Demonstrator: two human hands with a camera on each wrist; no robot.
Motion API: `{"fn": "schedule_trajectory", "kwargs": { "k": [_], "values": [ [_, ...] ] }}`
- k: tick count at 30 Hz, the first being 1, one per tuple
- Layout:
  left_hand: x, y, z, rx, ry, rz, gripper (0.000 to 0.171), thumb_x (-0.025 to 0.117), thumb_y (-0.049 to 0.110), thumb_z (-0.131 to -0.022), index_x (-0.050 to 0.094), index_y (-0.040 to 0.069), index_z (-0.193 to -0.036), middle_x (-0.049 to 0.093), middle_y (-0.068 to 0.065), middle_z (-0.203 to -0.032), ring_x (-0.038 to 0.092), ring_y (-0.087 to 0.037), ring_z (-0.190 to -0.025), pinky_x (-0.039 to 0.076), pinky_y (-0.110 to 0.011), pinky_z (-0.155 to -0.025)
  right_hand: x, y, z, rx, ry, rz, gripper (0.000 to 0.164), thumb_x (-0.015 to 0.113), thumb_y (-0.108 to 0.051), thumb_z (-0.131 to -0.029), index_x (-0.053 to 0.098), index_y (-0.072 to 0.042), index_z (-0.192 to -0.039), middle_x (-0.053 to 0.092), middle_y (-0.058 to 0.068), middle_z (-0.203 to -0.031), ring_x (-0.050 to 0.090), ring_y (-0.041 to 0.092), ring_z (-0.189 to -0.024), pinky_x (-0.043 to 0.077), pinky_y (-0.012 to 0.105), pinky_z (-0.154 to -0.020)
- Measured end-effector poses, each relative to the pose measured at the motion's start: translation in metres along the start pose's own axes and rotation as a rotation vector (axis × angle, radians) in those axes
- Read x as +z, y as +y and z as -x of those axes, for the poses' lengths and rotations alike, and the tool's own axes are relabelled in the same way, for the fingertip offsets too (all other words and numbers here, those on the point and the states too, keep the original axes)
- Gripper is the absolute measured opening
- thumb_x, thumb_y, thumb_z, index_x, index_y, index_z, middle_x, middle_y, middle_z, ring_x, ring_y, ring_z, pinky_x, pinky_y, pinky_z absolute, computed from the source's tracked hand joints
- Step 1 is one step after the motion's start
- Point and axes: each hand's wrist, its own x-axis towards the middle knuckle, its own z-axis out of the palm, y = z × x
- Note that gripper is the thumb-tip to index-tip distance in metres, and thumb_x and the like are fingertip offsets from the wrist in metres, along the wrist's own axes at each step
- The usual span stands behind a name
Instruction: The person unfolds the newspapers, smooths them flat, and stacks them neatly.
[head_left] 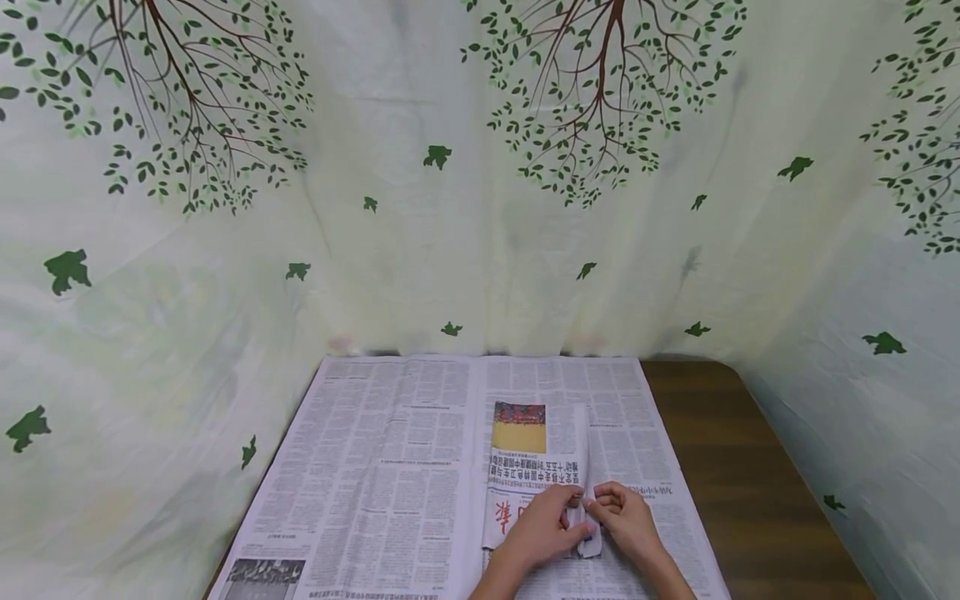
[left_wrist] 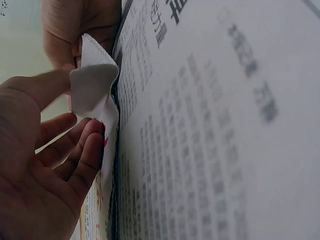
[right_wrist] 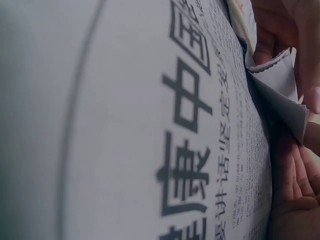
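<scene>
A folded newspaper (head_left: 525, 479), with a colour picture and red characters, lies near the front of the table. A narrow strip (head_left: 587, 454) is turned up along its right edge. At this strip my left hand (head_left: 542, 527) pinches the paper, its thumb on the raised flap (left_wrist: 92, 87) in the left wrist view. My right hand (head_left: 628, 521) holds the strip from the other side, thumb and fingers close to the left hand's fingertips. In the right wrist view the flap (right_wrist: 280, 87) stands up between both hands; some fingertips are hidden behind it.
Large open newspaper sheets (head_left: 390, 467) cover most of the table under the folded one. Bare dark wood (head_left: 742, 475) shows along the right side. A pale curtain (head_left: 495, 250) printed with trees and leaves hangs at the back and sides.
</scene>
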Motion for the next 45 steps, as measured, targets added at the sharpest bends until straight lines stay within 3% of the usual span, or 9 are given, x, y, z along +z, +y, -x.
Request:
{"fn": "schedule_trajectory", "kwargs": {
  "k": [7,17,20,24,28,31,34,37,45],
  "values": [
    [0.005,0.003,-0.004,-0.014,0.007,0.027,0.053,0.080,0.023,-0.089,0.062,0.006,-0.136,0.068,0.002,-0.104,0.052,0.006,-0.070,0.044,-0.011,-0.069,-0.001,0.002,-0.001,-0.005,-0.017,-0.024,0.024,0.081,-0.011,-0.088,0.069,0.003,-0.103,0.071,0.006,-0.083,0.064,0.008,-0.067,0.050,0.019,-0.062],
    [0.007,0.011,-0.007,-0.129,-0.009,0.099,0.050,0.079,0.016,-0.087,0.063,0.008,-0.134,0.059,0.010,-0.077,0.048,0.005,-0.060,0.041,-0.016,-0.059,-0.003,0.002,-0.002,-0.018,-0.037,-0.010,0.027,0.081,-0.010,-0.087,0.069,0.004,-0.106,0.072,0.005,-0.085,0.066,0.007,-0.070,0.052,0.019,-0.065],
    [0.008,0.009,-0.007,-0.139,-0.003,0.116,0.051,0.077,0.013,-0.086,0.062,0.010,-0.135,0.057,0.013,-0.074,0.047,0.006,-0.058,0.041,-0.016,-0.058,-0.004,0.002,0.000,-0.035,-0.056,-0.022,0.037,0.081,-0.006,-0.086,0.066,0.003,-0.118,0.074,0.011,-0.097,0.066,0.008,-0.073,0.053,0.020,-0.066],
    [0.009,0.006,-0.008,-0.133,0.002,0.142,0.058,0.075,0.010,-0.086,0.057,0.012,-0.141,0.058,0.012,-0.077,0.047,0.006,-0.058,0.041,-0.015,-0.058,-0.004,0.003,0.002,-0.070,-0.092,-0.059,0.058,0.080,0.000,-0.085,0.056,-0.006,-0.138,0.069,0.019,-0.124,0.065,0.011,-0.074,0.053,0.021,-0.067],
    [0.008,0.004,-0.008,-0.130,-0.007,0.179,0.064,0.074,0.008,-0.086,0.054,0.018,-0.146,0.060,0.009,-0.085,0.047,0.006,-0.060,0.042,-0.015,-0.057,-0.004,0.006,0.004,-0.092,-0.104,-0.061,0.063,0.080,0.000,-0.085,0.055,-0.012,-0.142,0.062,0.018,-0.135,0.062,0.011,-0.073,0.052,0.021,-0.067],
    [0.008,0.004,-0.007,-0.117,-0.005,0.196,0.066,0.073,0.005,-0.085,0.054,0.020,-0.147,0.062,0.005,-0.093,0.046,0.005,-0.059,0.042,-0.016,-0.055,-0.004,0.008,0.004,-0.092,-0.105,-0.043,0.059,0.081,-0.001,-0.085,0.058,-0.009,-0.139,0.064,0.015,-0.126,0.058,0.008,-0.071,0.049,0.020,-0.064],
    [0.007,0.003,-0.006,-0.089,0.008,0.166,0.066,0.071,0.003,-0.084,0.056,0.018,-0.147,0.063,0.001,-0.100,0.044,0.005,-0.062,0.041,-0.015,-0.056,-0.004,0.009,0.004,-0.081,-0.114,-0.019,0.054,0.080,-0.002,-0.085,0.061,-0.005,-0.136,0.065,0.009,-0.100,0.054,0.006,-0.065,0.046,0.018,-0.060],
    [0.007,0.001,-0.006,-0.063,0.015,0.118,0.063,0.071,0.004,-0.084,0.058,0.015,-0.145,0.063,-0.002,-0.108,0.042,0.005,-0.065,0.039,-0.013,-0.059,-0.005,0.009,0.004,-0.070,-0.130,-0.010,0.050,0.080,-0.003,-0.085,0.064,-0.002,-0.132,0.057,0.002,-0.079,0.050,0.003,-0.059,0.042,0.017,-0.057],
    [0.005,-0.006,-0.005,-0.007,0.024,0.177,0.064,0.073,0.002,-0.081,0.060,0.007,-0.143,0.065,-0.008,-0.131,0.042,0.007,-0.062,0.042,-0.012,-0.057,-0.004,0.008,0.004,-0.073,-0.138,-0.015,0.055,0.080,-0.002,-0.084,0.062,-0.002,-0.136,0.052,-0.001,-0.075,0.046,0.001,-0.057,0.040,0.016,-0.055]
  ]
}}
